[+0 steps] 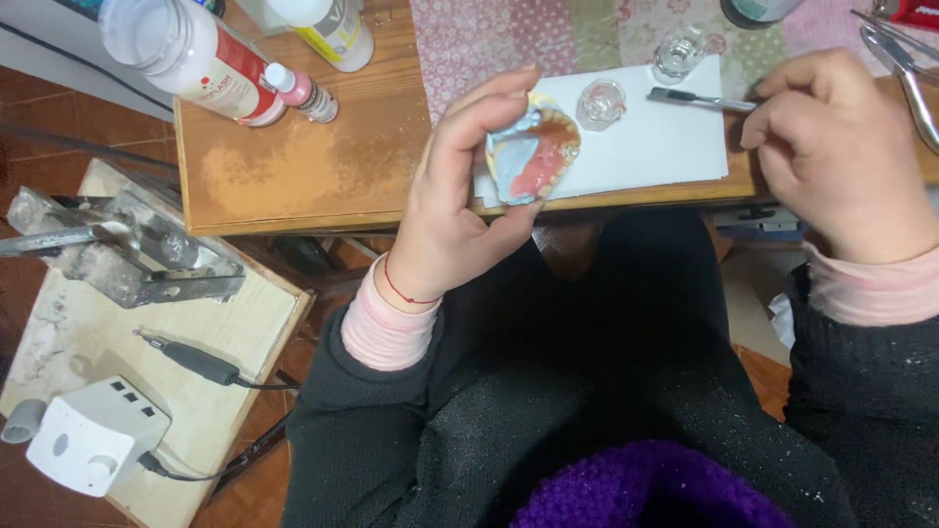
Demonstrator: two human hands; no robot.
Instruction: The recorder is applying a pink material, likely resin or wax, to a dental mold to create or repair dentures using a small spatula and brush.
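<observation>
While pinched between thumb and fingertips of the left hand (pixel 460 196), dental cast (pixel 533 152) raised over the front edge of the wooden table (pixel 313 171).

Blue and pink on its upper face, with a pale yellowish rim, held just in front of the white paper sheet (pixel 655 147). Right hand (pixel 841 156) curled loosely at the sheet's right edge, fingertips closed on the handle of a thin metal spatula (pixel 699 98) lying across the paper. Two small clear glass cups (pixel 600 103) standing on the sheet near the cast. White bottles (pixel 205 59) at the table's far left; metal pliers (pixel 905 68) at far right.
</observation>
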